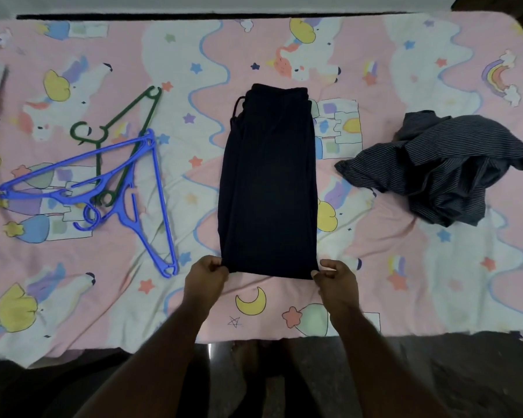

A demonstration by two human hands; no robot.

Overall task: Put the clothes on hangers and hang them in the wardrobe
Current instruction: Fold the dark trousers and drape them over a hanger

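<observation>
Head view, looking down on a bed sheet (73,297) printed with unicorns. Dark trousers (267,188), folded lengthwise, lying flat at the middle, waistband and drawstring at the far end. Left hand (207,277) pinching the near left corner of the hem, right hand (335,277) pinching the near right corner; both closed on cloth, neither free.

Probably the smoothing or folding step before a hanger goes in. For doing it well: keep both corners level and pull evenly, so the legs stay stacked without a twist. Lift only far enough to fold over a bar. Choose one hanger beforehand, because three lie tangled: two blue hangers (127,203) crossed over a green hanger (120,125), well to the left of the trousers. Separate them first rather than drag the lot. Leave the striped shirt (435,170), crumpled well to the right, for afterwards.

Hard to make out: dark fabric swallowing its own folds, so number of layers unclear. Fingertips tucked behind the hem, exact grip not visible. Wardrobe nowhere in view. Thin dark object at the far left edge cut off, unidentifiable. Floor below the bed in deep shadow, feet barely discernible.
</observation>
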